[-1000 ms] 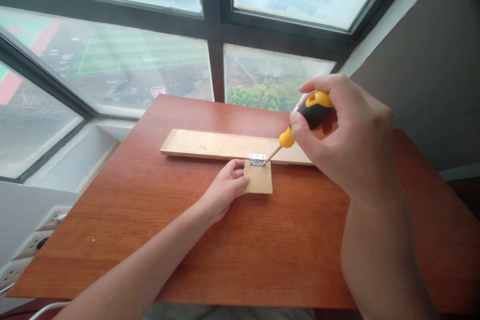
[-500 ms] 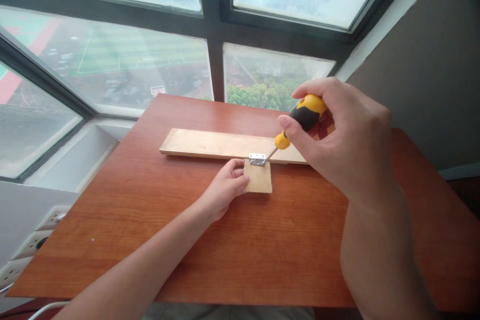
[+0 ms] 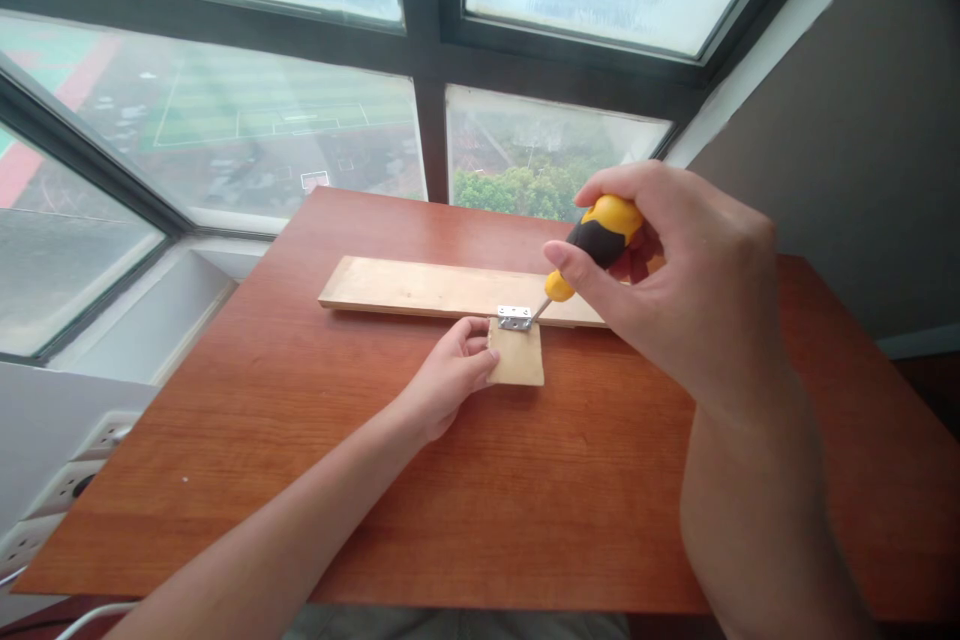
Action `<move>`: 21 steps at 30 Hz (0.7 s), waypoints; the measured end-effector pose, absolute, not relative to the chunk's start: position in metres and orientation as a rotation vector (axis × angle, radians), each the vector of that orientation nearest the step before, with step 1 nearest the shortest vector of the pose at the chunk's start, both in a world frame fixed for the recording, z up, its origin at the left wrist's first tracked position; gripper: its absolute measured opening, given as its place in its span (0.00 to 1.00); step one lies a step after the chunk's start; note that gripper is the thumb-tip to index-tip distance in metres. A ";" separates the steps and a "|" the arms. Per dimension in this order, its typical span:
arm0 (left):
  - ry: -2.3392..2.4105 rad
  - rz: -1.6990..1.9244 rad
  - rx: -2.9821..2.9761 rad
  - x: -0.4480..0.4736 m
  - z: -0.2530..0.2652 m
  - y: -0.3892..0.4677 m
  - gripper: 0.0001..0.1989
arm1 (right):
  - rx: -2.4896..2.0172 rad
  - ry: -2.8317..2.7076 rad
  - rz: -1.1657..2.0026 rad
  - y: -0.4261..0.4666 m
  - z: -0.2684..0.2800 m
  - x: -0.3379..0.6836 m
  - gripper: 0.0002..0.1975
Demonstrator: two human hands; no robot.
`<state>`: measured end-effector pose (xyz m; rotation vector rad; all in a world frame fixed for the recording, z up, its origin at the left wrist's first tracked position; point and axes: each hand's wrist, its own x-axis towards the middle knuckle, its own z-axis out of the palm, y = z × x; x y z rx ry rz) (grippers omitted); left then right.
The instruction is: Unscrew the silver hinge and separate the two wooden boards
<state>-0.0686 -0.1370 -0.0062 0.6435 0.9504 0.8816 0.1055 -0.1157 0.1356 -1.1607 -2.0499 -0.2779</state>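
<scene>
A long pale wooden plank point(image 3: 420, 288) lies across the far part of the red-brown table point(image 3: 525, 480). A small square wooden block point(image 3: 519, 362) butts against its near edge, with a small metal hinge point(image 3: 514, 318) across the joint. My left hand point(image 3: 450, 382) grips the block's left side and presses it down. My right hand point(image 3: 675, 270) is closed around a yellow and black screwdriver point(image 3: 596, 242), whose tip rests on the right side of the hinge. The plank's right end is hidden behind my right hand.
Large windows rise behind the table. A white power strip point(image 3: 52, 500) with a cable sits on the ledge at the lower left. A grey wall stands to the right.
My right hand and the screwdriver handle have shifted slightly left and turned, with the tip staying on the hinge. My left hand has not moved.
</scene>
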 end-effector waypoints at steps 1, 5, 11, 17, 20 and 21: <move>0.953 0.882 0.644 -0.068 -0.006 -0.137 0.18 | -1.157 -2.051 -0.274 -0.116 0.136 0.105 0.09; 0.952 0.883 0.647 -0.068 -0.006 -0.137 0.17 | -1.135 -2.058 -0.256 -0.116 0.136 0.105 0.09; 0.939 0.883 0.649 -0.068 -0.007 -0.137 0.18 | -1.100 -2.090 -0.224 -0.116 0.136 0.104 0.09; 0.929 0.881 0.658 -0.069 -0.009 -0.137 0.18 | -1.102 -2.165 -0.129 -0.119 0.139 0.107 0.18; 0.936 0.876 0.668 -0.069 -0.008 -0.137 0.17 | -1.141 -2.156 -0.141 -0.118 0.139 0.108 0.17; 0.938 0.875 0.672 -0.069 -0.008 -0.138 0.16 | -1.183 -2.120 -0.170 -0.117 0.138 0.108 0.13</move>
